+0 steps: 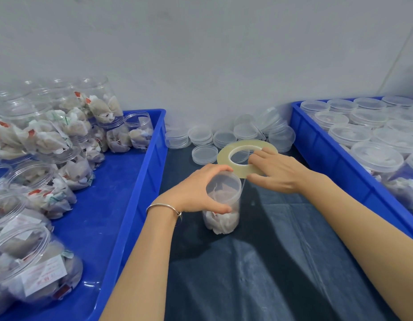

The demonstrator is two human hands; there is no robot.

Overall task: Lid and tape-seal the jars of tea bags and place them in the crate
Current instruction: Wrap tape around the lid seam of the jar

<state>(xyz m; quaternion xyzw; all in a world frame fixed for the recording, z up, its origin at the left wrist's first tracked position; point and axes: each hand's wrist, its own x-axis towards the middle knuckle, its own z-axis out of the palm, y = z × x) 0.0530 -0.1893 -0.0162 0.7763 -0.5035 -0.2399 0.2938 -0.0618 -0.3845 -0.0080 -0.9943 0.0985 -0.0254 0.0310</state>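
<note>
A clear plastic jar of tea bags stands on the dark cloth in the middle, with a translucent lid on top. My left hand grips it around the lid and upper wall. My right hand holds a wide flat roll of clear tape just behind the jar, fingers through and over its ring. A thin strand of tape runs from the roll down to the jar's lid edge. The blue crate at the right holds several lidded jars.
A blue crate at the left holds several open jars of tea bags, some lying on their sides. Stacks of loose clear lids sit at the back by the white wall. Dark cloth covers the table between the crates.
</note>
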